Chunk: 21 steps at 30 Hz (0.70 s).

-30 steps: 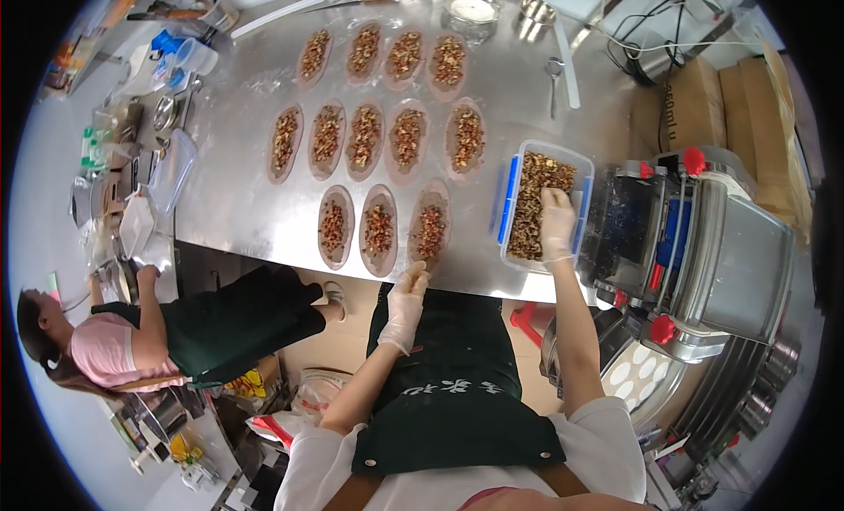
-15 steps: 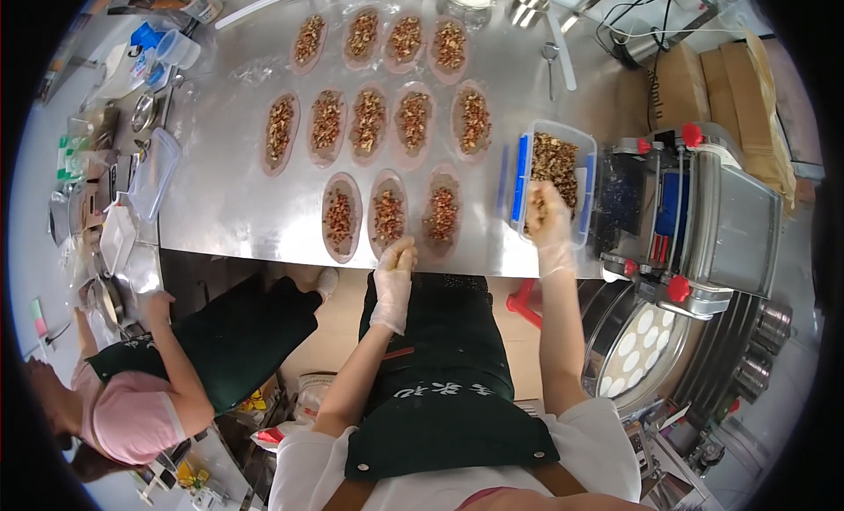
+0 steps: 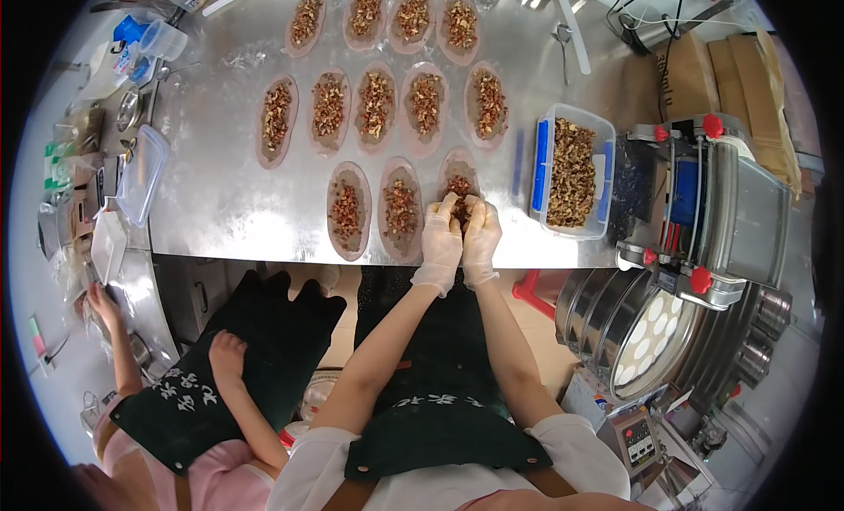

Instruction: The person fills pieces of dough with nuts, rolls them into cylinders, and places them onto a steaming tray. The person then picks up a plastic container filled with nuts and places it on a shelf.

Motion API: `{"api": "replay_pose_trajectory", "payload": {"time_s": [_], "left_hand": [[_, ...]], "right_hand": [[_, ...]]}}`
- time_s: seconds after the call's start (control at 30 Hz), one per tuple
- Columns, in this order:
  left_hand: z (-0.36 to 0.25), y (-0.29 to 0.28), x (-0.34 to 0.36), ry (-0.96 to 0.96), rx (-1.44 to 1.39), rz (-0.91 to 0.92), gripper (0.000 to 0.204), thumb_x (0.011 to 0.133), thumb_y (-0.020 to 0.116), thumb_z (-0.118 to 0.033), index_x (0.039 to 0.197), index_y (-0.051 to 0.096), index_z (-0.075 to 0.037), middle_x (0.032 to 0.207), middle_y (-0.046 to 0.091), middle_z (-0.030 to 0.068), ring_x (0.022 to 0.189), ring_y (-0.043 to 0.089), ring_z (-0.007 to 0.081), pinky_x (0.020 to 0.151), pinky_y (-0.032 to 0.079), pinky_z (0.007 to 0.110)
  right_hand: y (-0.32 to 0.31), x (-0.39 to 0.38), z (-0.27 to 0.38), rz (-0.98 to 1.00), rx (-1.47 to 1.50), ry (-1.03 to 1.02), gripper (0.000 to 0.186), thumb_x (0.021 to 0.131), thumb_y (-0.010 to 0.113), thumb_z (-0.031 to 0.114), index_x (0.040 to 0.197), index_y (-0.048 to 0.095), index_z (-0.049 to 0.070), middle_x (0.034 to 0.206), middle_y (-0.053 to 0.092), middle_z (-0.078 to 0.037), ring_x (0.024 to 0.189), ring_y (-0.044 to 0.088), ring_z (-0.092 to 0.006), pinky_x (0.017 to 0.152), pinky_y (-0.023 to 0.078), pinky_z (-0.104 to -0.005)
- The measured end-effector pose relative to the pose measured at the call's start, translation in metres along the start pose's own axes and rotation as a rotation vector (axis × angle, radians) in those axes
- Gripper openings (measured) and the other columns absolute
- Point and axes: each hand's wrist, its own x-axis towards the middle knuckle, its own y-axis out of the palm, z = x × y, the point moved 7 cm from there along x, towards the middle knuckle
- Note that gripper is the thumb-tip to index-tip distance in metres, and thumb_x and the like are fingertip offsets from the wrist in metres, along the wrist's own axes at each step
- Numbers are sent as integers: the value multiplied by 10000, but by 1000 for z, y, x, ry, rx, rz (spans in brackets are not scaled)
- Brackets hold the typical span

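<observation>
the gloved fingers point(image 3: 447, 209) of the left hand point(image 3: 442, 240) and right hand point(image 3: 481, 237) curl close together over an oval of dough point(image 3: 447, 172) topped with chopped nuts point(image 3: 459, 186), just left of the blue-clipped tub point(image 3: 540, 164); i can't tell whether they grip anything. further ovals point(image 3: 374, 107) lie left of the tub on the steel worktop point(image 3: 220, 208). brown nut pieces point(image 3: 571, 173) sit inside the tub, a red-knobbed machine point(image 3: 738, 212) stands to its right, and a spoon point(image 3: 563, 36) lies beyond it.
</observation>
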Motion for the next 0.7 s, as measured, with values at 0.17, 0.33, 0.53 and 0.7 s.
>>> {"api": "replay_pose_trajectory", "payload": {"time_s": [0.17,0.33,0.53,0.7], "left_hand": [[7,3,4,29,-90,-21,411,869,495,93,1240,597,-49,1091,560,115,977,576,233,865,482,311],[-8,-6,15,5,-161,-76,365,886,476,73,1212,607,-27,1113,572,125,1014,580,243,900,469,315],[-15,-1,42,50,-136,-106,349,889,463,74,1191,613,-18,1144,587,133,1051,580,258,922,464,315],[7,9,63,-9,-298,-107,365,871,465,107,1180,615,-15,1136,595,128,1047,586,255,921,465,309]], "right_hand": [[1,1,3,-66,2,-25,245,981,505,159,1067,639,-27,1041,659,-149,945,617,-216,838,494,-326],[3,16,18,11,-117,-52,219,976,524,146,1059,647,-15,1025,665,-121,945,607,-189,858,488,-312],[15,42,28,23,-156,-197,219,963,520,120,1074,649,-18,1012,670,-123,948,610,-200,861,481,-309],[28,63,23,80,72,45,192,951,530,87,1060,656,-7,1011,657,-72,930,603,-151,834,477,-271]]}}
